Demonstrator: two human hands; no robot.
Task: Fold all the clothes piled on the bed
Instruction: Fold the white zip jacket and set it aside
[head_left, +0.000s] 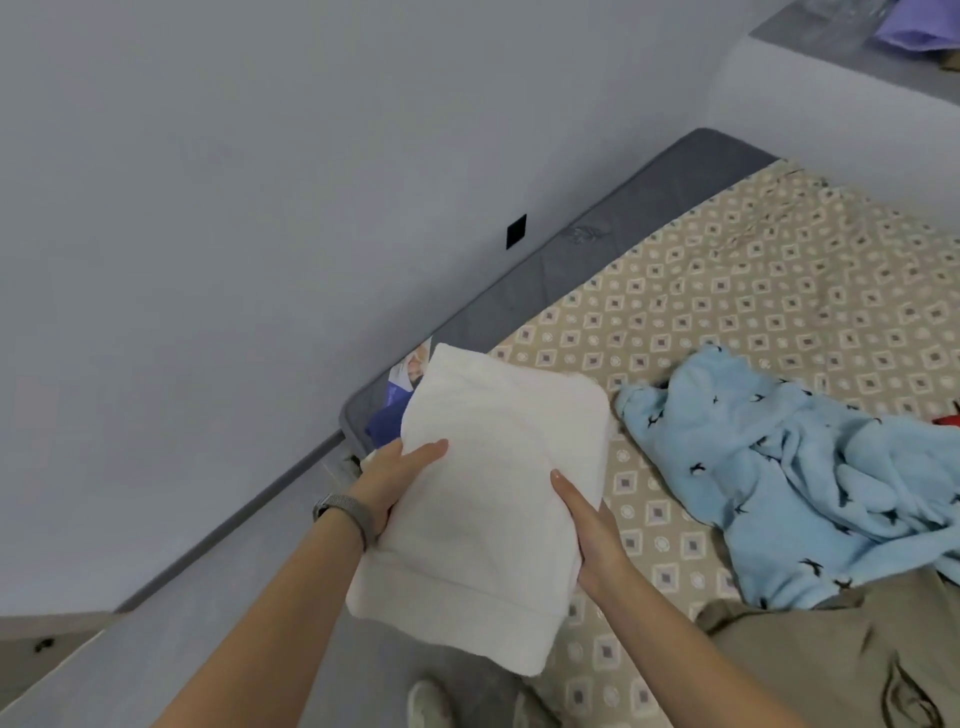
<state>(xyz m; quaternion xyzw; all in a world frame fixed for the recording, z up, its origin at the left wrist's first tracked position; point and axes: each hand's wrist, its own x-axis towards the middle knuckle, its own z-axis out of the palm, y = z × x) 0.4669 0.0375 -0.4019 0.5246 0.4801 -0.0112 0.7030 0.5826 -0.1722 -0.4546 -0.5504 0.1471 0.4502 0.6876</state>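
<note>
The white folded cloth (483, 499) sits between my two hands, lifted clear of the bed (753, 291) and hanging over its near-left corner, above the grey mattress edge (545, 270). My left hand (387, 483) holds its left side, thumb lying across the top and the fingers hidden underneath. My right hand (592, 525) holds the right side the same way, thumb on top and the rest wrapped under the bundle. Both hands are closed around the cloth, not flat against it.

I judge the step in hand to be setting this finished bundle down. To do it well I would keep both sides level so the layers do not slide apart, lower it flat onto a bare patch of the patterned sheet, and draw the fingers out from under it sideways, not upward, which could lift the bottom layer.

The cloth looks thick and soft, like a towel, folded into a plump rectangle with rounded edges and a stitched band along its near end. Unfolded work remains: a crumpled light blue garment (789, 467) with small dark marks lies just right of the bundle, and an olive garment (831, 654) lies nearer me.
</note>
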